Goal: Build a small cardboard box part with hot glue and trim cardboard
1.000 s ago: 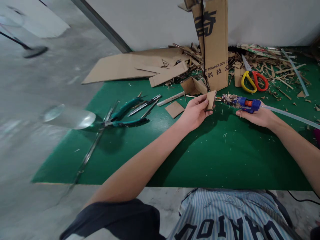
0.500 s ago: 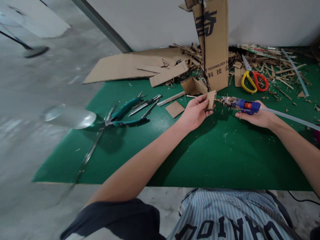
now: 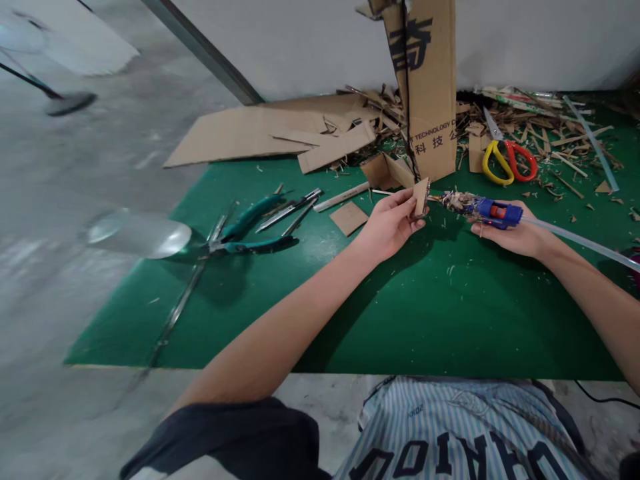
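Between its thumb and fingers, my left hand [image 3: 393, 223] pinches a small cardboard piece [image 3: 421, 197], held upright above the table. My right hand [image 3: 523, 233] is wrapped round a blue glue gun [image 3: 500, 212], whose front is crusted with debris. A translucent glue stick [image 3: 580, 239] runs out of the gun's back. The nozzle points left and is at the edge of the cardboard piece; whether it touches I cannot tell. A flat cardboard square [image 3: 349, 219] lies left of my left hand, and a small folded cardboard box [image 3: 386, 172] stands just behind it.
Green-handled pliers [image 3: 255, 230] and thin metal tools [image 3: 290, 210] lie on the green table [image 3: 250, 320] at left, near a clear bottle-like object [image 3: 140, 233]. Scissors [image 3: 507, 160], cardboard scraps [image 3: 540, 130] and a tall cardboard piece [image 3: 433, 100] are at the back.
Both hands stay in nearly the same place. The cardboard piece has turned slightly in my left hand, and the glue gun's nozzle sits slightly differently along its edge.
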`<state>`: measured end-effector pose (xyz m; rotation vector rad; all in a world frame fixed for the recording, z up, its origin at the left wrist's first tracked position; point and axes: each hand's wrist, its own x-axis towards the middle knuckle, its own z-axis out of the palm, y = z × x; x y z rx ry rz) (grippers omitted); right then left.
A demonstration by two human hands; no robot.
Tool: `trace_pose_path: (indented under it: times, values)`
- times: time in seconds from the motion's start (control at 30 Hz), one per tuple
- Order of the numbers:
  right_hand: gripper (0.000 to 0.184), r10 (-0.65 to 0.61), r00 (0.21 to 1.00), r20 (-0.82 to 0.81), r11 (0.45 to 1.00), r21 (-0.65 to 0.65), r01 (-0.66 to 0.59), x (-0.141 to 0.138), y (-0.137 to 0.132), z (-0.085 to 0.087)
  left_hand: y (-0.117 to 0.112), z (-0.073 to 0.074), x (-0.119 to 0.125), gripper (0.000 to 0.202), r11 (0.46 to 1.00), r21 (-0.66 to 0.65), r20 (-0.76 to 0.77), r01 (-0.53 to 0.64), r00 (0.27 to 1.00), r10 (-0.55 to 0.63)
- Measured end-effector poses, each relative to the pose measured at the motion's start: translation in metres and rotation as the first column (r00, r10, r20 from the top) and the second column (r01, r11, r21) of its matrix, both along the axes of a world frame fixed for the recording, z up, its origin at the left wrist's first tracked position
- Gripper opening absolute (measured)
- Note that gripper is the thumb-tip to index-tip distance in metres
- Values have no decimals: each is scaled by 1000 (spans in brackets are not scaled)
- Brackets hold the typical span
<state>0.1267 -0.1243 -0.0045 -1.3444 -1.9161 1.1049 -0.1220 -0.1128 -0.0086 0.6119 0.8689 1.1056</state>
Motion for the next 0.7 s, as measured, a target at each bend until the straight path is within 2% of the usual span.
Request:
trace_pose_path:
  times: [0.2, 0.5, 0.7]
  values:
    - [43, -95, 995, 9, 995, 7, 95, 0, 0, -6, 0, 3, -2, 20, 1000, -23, 53, 16, 998, -15]
    - [43, -62, 998, 2, 998, -14, 62, -2, 1, -5, -2, 2, -4, 18, 995, -13, 65, 97, 993, -96]
    - [42, -36, 999, 36, 999, 28, 35, -1, 2, -7, -1, 0, -3, 15, 995, -17, 49, 103, 994, -102]
